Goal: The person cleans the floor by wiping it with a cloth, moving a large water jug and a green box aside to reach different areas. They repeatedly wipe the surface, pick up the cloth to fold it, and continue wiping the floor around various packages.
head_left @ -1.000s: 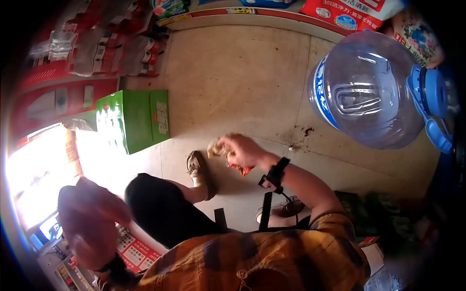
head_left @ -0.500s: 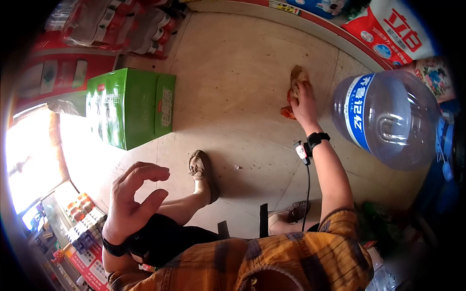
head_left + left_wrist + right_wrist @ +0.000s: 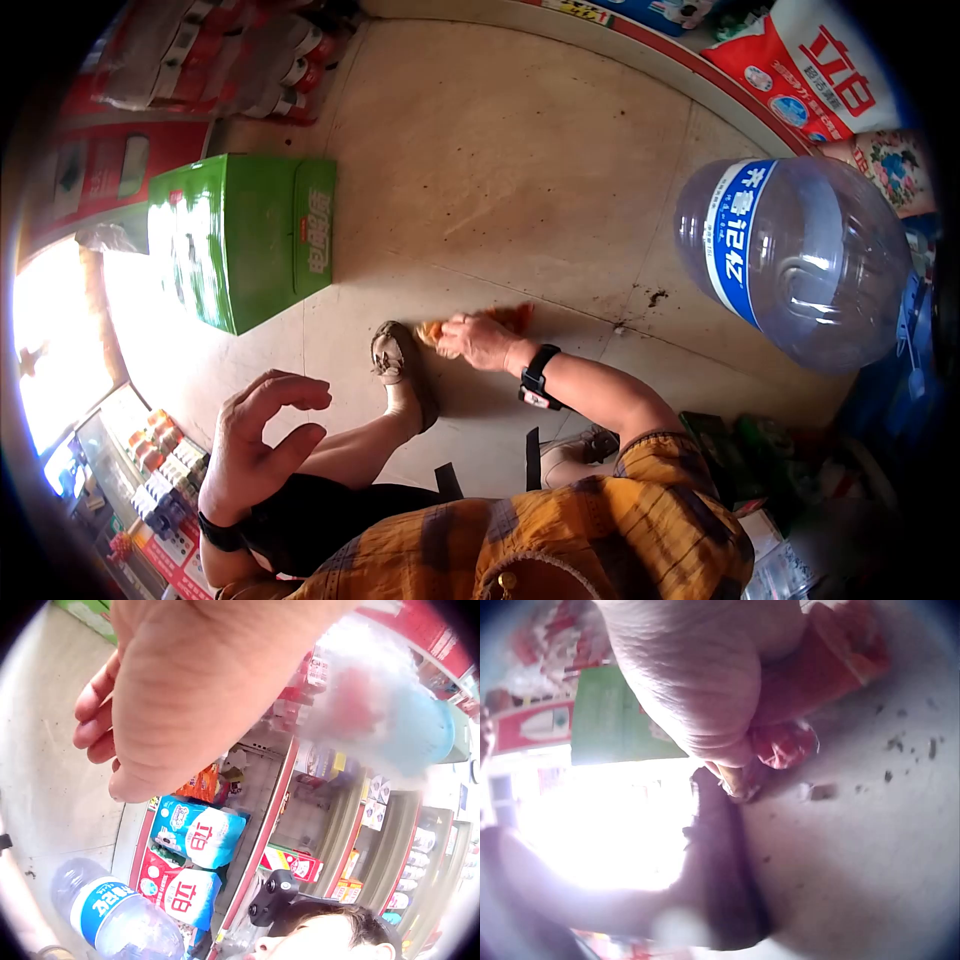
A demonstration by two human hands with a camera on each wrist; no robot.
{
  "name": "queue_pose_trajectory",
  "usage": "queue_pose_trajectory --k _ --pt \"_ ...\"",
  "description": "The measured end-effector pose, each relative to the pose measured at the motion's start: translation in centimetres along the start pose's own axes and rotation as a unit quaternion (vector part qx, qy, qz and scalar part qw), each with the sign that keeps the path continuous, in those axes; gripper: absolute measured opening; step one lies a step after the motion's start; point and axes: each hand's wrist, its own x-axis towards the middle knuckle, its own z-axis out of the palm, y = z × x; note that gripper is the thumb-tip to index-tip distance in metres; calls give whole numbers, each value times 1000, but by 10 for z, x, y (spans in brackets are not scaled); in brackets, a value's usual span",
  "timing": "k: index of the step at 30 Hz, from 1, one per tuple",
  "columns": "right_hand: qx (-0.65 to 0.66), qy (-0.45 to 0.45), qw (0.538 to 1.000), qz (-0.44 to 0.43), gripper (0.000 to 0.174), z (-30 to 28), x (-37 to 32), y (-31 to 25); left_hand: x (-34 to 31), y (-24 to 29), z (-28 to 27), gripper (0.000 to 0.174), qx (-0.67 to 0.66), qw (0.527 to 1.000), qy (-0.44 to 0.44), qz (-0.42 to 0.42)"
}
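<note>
Low over the tiled floor (image 3: 500, 130), my right hand (image 3: 485, 343) grips a crumpled orange-and-tan rag (image 3: 517, 318), just beside the toe of a beige shoe (image 3: 390, 352). From the right wrist, reddish folds of the rag (image 3: 817, 682) stick out past the palm, and dark crumbs (image 3: 895, 742) lie on the floor near it. A small pale scrap (image 3: 817, 792) sits close to the rag. My left hand (image 3: 262, 440) hovers above the knee, fingers loosely bent with nothing in them; its palm side (image 3: 195, 690) fills the top of the left wrist view.
A green carton (image 3: 240, 240) stands at the left, near wrapped bottle packs (image 3: 230, 60). On the right is a big clear water bottle (image 3: 800, 260) with a blue label. Detergent bags (image 3: 800, 75) line the shelf behind it. More dark crumbs (image 3: 655, 297) dot the floor.
The right hand first went out right and forward with the rag, then came back left to the shoe. My left hand rose from the lower left, then stayed nearly still.
</note>
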Motion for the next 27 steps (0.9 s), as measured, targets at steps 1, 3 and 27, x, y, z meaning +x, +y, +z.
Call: queue_pose_trajectory --k 1,3,27 --pt "78 52 995 27 30 -21 -8 -4 7 2 2 33 -13 1000 -8 3" --pt "98 82 990 54 34 -56 -9 -6 8 3 2 32 -5 1000 -12 5" --pt "-280 222 930 92 37 -83 -48 63 7 12 18 32 -81 995 -32 -55"
